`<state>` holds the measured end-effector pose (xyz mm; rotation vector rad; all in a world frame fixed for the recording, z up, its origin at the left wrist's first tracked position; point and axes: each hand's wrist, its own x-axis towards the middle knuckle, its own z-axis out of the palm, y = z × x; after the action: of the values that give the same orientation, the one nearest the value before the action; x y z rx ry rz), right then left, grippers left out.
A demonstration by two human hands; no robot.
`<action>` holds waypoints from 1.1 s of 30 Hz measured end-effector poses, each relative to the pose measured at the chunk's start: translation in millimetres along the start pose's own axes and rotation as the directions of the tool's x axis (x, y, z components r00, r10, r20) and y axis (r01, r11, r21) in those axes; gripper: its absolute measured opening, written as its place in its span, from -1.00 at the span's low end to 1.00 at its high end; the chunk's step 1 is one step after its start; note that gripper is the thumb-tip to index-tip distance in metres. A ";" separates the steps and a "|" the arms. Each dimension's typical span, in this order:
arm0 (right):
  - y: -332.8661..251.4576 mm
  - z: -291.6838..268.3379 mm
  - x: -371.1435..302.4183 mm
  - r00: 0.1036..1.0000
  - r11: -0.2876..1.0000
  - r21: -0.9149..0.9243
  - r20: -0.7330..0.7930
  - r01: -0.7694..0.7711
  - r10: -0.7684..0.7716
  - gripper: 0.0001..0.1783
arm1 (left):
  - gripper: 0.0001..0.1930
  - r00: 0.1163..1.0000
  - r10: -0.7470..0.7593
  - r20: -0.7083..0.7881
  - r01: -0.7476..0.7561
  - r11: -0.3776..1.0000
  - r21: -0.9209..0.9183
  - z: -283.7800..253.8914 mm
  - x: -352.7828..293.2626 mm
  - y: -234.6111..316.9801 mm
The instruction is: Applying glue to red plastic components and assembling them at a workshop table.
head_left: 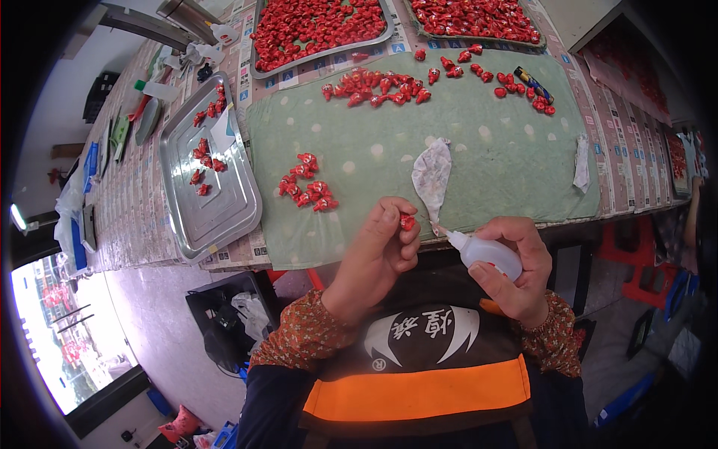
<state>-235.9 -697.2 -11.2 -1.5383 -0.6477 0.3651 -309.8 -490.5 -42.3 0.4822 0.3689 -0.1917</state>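
My left hand (380, 243) is closed round a small red ornament (407, 221), held near the table's front edge. In my right hand (518, 266) is a translucent white squeeze bottle (492, 257), tilted so its thin nozzle points left toward the ornament. A gap remains between nozzle and ornament. Just beyond the nozzle lies a crumpled white cloth (432, 173), its narrow end hanging toward the edge. A small cluster of red ornaments (305, 187) sits on the green dotted cloth (359, 247) left of my hands, and a bigger pile (378, 86) lies farther back.
At the left, a metal tray (217, 217) holds a few red ornaments. Two trays full of them, one left (387, 37) and one right (479, 37), stand at the back. A dark tube (533, 84) and a folded white strip (582, 161) lie on the right.
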 end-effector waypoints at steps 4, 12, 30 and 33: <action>3.5 0.6 -0.2 1.000 0.999 0.034 -0.006 -0.004 0.005 -0.63 | -0.74 0.994 -0.022 -0.104 0.032 0.994 0.100 6.0 -1.8 3.5; -0.5 -2.2 -0.4 0.998 0.995 0.085 -0.007 -0.057 0.058 -0.62 | -0.76 0.997 -0.067 -0.025 0.068 0.995 0.066 -6.0 0.9 2.6; 4.2 4.0 -2.4 0.999 0.995 0.085 0.000 -0.044 0.044 -0.62 | -0.76 0.997 -0.077 -0.005 0.077 0.994 0.077 -13.6 -0.6 7.8; 3.3 4.7 -2.9 0.999 0.997 0.066 0.010 -0.037 0.036 -0.63 | -0.76 0.992 -0.075 0.101 0.082 0.994 -0.066 -19.4 1.7 1.5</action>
<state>-240.4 -695.2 -15.3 -1.4873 -0.6092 0.4171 -313.7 -479.9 -58.3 0.3877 0.2975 -0.2766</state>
